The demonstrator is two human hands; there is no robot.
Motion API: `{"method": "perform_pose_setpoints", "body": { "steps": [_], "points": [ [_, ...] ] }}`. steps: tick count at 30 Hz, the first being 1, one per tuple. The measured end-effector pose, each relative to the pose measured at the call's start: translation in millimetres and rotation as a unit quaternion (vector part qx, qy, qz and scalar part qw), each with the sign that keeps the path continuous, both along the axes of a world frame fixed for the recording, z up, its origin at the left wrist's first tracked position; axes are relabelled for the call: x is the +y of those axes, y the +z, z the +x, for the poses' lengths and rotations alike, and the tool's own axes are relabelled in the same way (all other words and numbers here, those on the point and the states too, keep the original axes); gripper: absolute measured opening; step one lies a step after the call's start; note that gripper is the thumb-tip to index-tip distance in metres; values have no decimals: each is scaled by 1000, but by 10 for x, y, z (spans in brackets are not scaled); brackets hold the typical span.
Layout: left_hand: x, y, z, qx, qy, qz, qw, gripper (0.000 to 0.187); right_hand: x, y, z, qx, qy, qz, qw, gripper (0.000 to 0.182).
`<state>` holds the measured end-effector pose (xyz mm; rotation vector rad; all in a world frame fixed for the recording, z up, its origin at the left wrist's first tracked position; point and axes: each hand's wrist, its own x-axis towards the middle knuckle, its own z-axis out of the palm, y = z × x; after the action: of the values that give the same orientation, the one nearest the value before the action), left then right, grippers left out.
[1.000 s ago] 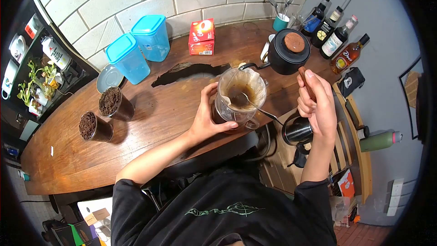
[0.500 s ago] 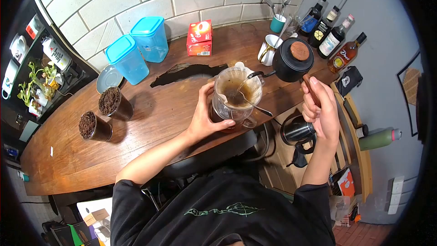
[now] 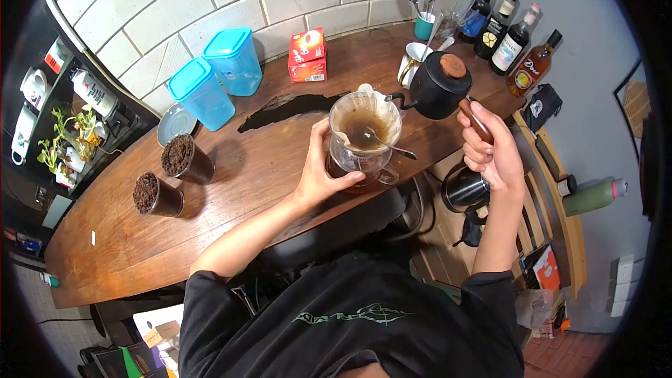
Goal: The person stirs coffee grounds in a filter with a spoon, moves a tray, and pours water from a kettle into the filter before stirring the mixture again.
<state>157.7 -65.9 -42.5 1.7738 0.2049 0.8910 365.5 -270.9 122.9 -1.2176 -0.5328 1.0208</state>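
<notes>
My left hand (image 3: 323, 171) is wrapped around the near left side of a glass coffee server (image 3: 381, 173). On top sits a clear dripper (image 3: 394, 141) lined with a paper filter (image 3: 343, 113), holding brown, wet coffee (image 3: 361, 129). A metal spoon (image 3: 397, 150) rests in it, its handle sticking out to the right. My right hand (image 3: 493, 147) grips the wooden handle of a black gooseneck kettle (image 3: 439, 94), raised to the right of the dripper. The kettle's spout tip is at the dripper's upper right rim; I see no clear water stream.
Two cups of dark grounds (image 3: 192, 161) stand on the wooden table (image 3: 259, 189) at left. Behind are blue-lidded containers (image 3: 234, 63), a red box (image 3: 308, 56) and a dark-edged hole (image 3: 287, 112). A white mug (image 3: 409, 63) and several bottles (image 3: 507, 49) stand at right.
The thin water stream from the spout no longer shows. Liquid covers more of the filter. The kettle sits slightly higher and to the left in view; the whole view has shifted a little.
</notes>
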Motion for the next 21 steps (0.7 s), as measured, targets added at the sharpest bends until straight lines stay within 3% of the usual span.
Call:
{"method": "perform_pose_setpoints", "body": {
  "steps": [6, 21],
  "points": [
    [-33, 37, -1, -3, -2, -17, 1000, 108, -56, -171, 127, 66, 3, 20, 998, 33],
    [-17, 30, 22, -13, 2, -1, 1000, 103, -111, -872, 297, 99, -76, -23, 992, 28]
  ]
}}
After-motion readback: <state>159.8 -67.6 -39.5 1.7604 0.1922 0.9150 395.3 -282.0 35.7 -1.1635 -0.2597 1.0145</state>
